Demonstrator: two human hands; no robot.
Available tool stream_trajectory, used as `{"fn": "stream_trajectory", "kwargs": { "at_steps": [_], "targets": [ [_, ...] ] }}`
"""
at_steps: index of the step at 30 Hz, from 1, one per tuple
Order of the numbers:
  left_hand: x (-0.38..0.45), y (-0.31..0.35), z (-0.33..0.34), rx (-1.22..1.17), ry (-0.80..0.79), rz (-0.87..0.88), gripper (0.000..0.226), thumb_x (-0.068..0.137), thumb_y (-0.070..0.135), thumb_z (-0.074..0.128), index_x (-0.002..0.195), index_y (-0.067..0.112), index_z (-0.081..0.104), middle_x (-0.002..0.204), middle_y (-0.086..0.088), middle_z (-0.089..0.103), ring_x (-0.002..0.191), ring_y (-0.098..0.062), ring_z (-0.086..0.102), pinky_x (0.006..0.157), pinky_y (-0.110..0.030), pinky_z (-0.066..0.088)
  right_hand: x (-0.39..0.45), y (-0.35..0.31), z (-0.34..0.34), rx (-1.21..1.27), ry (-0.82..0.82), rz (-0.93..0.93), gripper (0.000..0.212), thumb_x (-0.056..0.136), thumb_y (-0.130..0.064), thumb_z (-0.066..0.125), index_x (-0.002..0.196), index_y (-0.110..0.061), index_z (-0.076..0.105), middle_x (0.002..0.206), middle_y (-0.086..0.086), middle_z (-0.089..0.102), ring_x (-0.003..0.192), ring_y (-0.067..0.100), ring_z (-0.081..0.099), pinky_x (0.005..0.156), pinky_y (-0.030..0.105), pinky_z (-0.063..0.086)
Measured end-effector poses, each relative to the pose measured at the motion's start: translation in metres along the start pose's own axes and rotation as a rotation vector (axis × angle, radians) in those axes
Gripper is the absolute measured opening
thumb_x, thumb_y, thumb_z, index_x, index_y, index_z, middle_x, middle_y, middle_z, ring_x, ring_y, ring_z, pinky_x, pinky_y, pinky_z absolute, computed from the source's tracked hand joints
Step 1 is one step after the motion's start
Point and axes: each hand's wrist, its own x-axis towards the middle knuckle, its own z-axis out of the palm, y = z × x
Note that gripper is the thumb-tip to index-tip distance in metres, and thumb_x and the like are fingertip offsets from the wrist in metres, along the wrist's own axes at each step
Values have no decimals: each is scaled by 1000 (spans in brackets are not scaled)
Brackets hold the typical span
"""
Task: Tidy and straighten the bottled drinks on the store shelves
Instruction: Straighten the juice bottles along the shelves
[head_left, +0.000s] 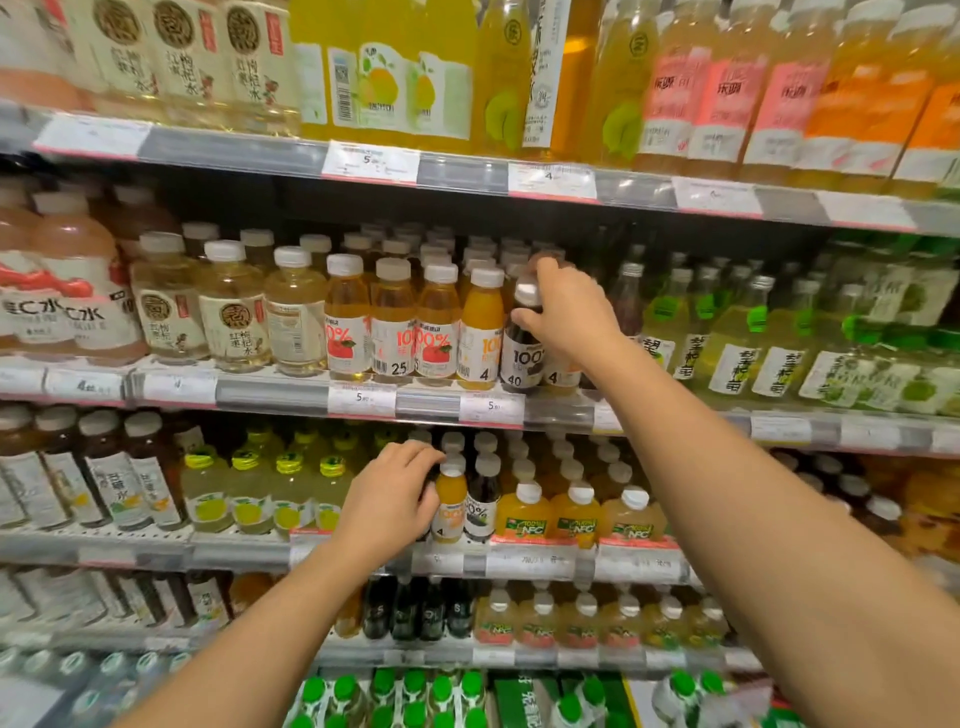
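Right hand (563, 312) at 1 o'clock clasps dark juice bottle (523, 338) by its neck. Left hand (392, 499) at 6 o'clock grips orange bottle (450, 501), shelf below.

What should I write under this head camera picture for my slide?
Right hand grips a dark juice bottle; left hand reaches bottles one shelf lower.

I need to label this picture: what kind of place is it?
Most likely a shop's drinks aisle: tiered shelves packed with rows of bottled drinks, and price tags clipped along the shelf edges.
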Motion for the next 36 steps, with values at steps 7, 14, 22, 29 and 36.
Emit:
{"fn": "stream_trajectory", "kwargs": {
  "at_steps": [7,14,22,29,36],
  "targets": [
    [16,0,35,18,-238,-122,50,96,31,52,145,26,47,147,7,48,132,-17,45,94,-33,51,-22,10,-9,116,23,-43,44,91,-33,76,122,-26,47,115,5,70,99,27,67,82,44,60],
    [41,4,56,46,-307,-195,54,93,29,58,144,24,44,141,0,52,125,-23,53,90,-40,55,-48,20,-27,201,147,-59,45,91,-30,77,125,-23,49,116,2,69,100,24,66,80,36,54],
    [70,14,82,117,-410,-241,50,93,26,56,142,18,45,137,-8,54,117,-31,60,87,-42,53,-87,32,-54,326,211,-65,44,89,-28,79,122,-23,51,107,-7,64,93,16,63,77,35,59],
    [74,20,96,240,-436,-262,38,93,14,56,131,16,54,137,-12,50,117,-34,57,86,-44,52,-102,41,-60,367,193,-25,44,88,-27,80,121,-24,51,113,-5,66,94,13,64,73,16,51],
    [79,11,93,231,-515,-249,35,94,9,53,128,16,54,135,-13,49,113,-39,60,87,-45,52,-106,45,-54,381,183,-20,44,88,-27,81,120,-26,50,114,-6,67,96,13,63,71,12,46]
  ]
}}
